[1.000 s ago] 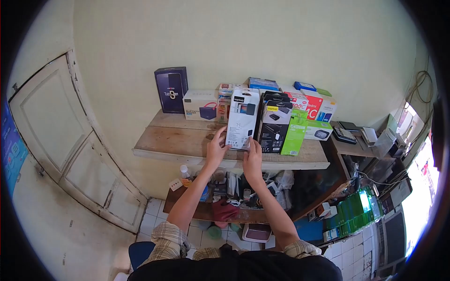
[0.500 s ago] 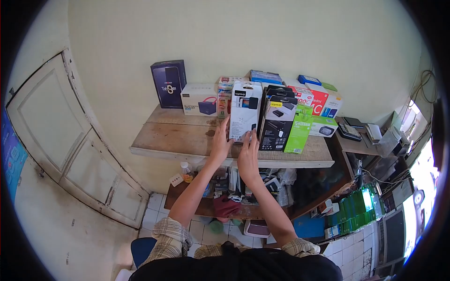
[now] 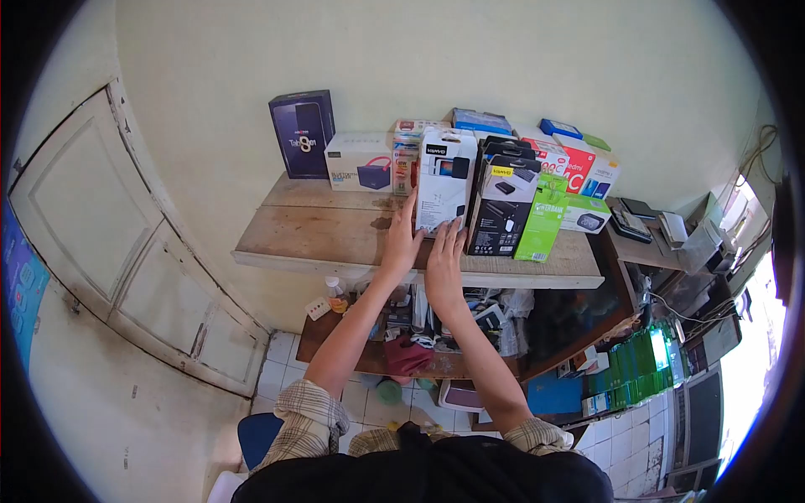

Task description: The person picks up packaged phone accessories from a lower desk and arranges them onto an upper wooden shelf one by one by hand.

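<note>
A white boxed phone accessory (image 3: 444,180) stands upright among other packages on the wooden shelf. My left hand (image 3: 402,243) is at its lower left edge, fingers stretched upward along the side and thumb apart near the front. Against the bottom of its front lie the outstretched fingers of my right hand (image 3: 444,256). Immediately right of it stand black boxes with a yellow label (image 3: 501,205), then a bright green power bank box (image 3: 541,220). Behind my left fingertips is a small colourful box (image 3: 406,163), partly covered.
The wooden shelf (image 3: 310,222) also carries a dark blue tablet box (image 3: 303,138), a white speaker box (image 3: 359,159) and red phone boxes (image 3: 579,168). Below is a cluttered lower shelf (image 3: 335,356). A white door (image 3: 101,210) is at left, a green crate (image 3: 629,373) at right.
The view has tilted, so the shelf and boxes sit slightly higher in the picture. Both hands stay at the white box, which keeps nearly the same place on the shelf.
</note>
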`<state>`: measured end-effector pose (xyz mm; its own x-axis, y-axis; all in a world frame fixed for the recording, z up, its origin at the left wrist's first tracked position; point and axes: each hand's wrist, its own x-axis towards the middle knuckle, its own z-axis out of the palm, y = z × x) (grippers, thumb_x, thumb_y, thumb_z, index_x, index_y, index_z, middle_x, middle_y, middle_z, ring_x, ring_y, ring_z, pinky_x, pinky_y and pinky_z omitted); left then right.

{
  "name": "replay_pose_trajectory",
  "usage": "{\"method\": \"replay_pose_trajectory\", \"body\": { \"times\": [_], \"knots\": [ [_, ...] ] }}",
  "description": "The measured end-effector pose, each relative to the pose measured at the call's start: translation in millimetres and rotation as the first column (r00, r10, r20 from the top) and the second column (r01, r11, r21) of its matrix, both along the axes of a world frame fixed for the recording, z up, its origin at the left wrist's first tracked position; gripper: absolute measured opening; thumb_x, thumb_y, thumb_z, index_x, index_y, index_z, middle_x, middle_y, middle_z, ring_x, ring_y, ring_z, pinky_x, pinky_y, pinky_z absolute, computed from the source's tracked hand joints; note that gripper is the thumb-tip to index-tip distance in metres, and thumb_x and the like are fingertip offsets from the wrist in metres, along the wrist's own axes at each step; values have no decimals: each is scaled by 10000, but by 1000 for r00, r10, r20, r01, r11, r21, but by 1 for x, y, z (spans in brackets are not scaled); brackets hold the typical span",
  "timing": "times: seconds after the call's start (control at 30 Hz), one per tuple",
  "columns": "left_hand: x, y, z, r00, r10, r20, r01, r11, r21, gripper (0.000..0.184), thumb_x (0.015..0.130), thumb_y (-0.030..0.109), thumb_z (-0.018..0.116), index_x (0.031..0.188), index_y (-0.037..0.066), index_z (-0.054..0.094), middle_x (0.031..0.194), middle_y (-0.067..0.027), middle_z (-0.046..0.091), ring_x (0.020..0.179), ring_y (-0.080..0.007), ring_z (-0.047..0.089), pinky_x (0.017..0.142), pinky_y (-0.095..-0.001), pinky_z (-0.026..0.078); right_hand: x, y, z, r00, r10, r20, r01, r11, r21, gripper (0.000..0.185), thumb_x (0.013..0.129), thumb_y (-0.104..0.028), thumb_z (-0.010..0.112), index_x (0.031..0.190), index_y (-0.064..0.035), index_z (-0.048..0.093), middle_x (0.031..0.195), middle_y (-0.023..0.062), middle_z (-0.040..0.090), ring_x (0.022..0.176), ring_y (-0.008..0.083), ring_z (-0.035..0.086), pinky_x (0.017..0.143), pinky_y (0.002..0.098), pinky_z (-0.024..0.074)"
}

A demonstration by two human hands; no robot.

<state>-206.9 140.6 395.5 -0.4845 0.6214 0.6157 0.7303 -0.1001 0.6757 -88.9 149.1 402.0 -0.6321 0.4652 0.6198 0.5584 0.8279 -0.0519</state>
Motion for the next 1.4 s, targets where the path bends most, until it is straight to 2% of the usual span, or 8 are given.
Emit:
{"method": "replay_pose_trajectory", "body": {
  "times": [0.3, 0.5, 0.63, 0.77, 0.87, 1.0, 1.3, 1.4],
  "knots": [
    [24, -37, 12, 993, 101, -68, -84, 973, 214, 631, 767, 42, 597, 1308, 21, 273, 1188, -180, 408, 1092, -310, 438, 894, -376, 370, 41, -13, 2, 950, 206, -234, -241, 961, -134, 597, 684, 104, 468, 1253, 120, 289, 1325, 300, 244, 1256, 404, 238, 977, 369, 338],
    [105, -104, -92, 956, -228, 184, 135, 900, 415, 305, 795, -12, 541, 1094, 21, 486, 757, -20, 404, 604, -82, 360, 542, -203, 316, 152, -59, -49, 871, 281, -402, -367, 918, -152, 331, 643, 106, 517, 947, -9, 571, 906, 138, 573, 852, 309, 551, 745, 353, 448],
    [167, -157, -194, 762, -376, 527, 512, 848, -135, 354, 797, 59, 573, 1133, 44, 460, 777, -28, 447, 621, -93, 427, 549, -224, 362, 249, -118, -172, 992, -18, -124, -53, 836, -546, 241, 698, 36, 515, 906, -59, 589, 810, 127, 559, 780, 315, 552, 664, 377, 453],
    [172, -220, -331, 800, -217, 560, 558, 614, -558, 419, 779, 104, 603, 1159, 30, 444, 871, -91, 542, 731, -169, 544, 671, -281, 445, 372, -206, -330, 876, -407, 258, 382, 258, -887, 240, 755, -44, 497, 977, -67, 584, 967, 177, 588, 927, 333, 550, 775, 385, 451],
    [130, -283, -447, 807, -169, 566, 590, 280, -757, 484, 746, 216, 637, 1161, 42, 461, 1017, -141, 576, 891, -237, 581, 776, -329, 456, 466, -296, -412, 324, -679, 659, 505, -465, -727, 258, 740, -116, 515, 970, -14, 574, 986, 219, 586, 940, 352, 561, 814, 406, 439],
    [97, -283, -471, 769, -406, 493, 378, -332, -864, 500, 725, 299, 638, 1137, 61, 484, 1055, -151, 586, 950, -287, 578, 824, -373, 443, 538, -357, -425, 265, -635, 725, 315, -654, -688, 247, 740, -112, 479, 918, 12, 598, 930, 249, 594, 889, 335, 590, 764, 384, 466],
    [236, -122, -440, 703, -415, 577, 645, 32, -763, 336, 788, 207, 587, 1080, 63, 504, 945, -117, 607, 865, -236, 597, 766, -338, 460, 546, -335, -470, 347, -793, 500, 597, -225, -770, 228, 781, -160, 482, 906, -7, 599, 730, 159, 629, 609, 233, 623, 583, 333, 507],
    [296, -74, -427, 591, -490, 640, 737, 7, -676, 322, 797, 190, 580, 1084, 64, 503, 982, -126, 591, 881, -226, 586, 778, -332, 453, 546, -266, -470, 311, -866, 392, 332, -288, -898, 221, 810, -164, 488, 936, -12, 587, 766, 135, 628, 634, 202, 616, 576, 303, 494]
  ]
}}
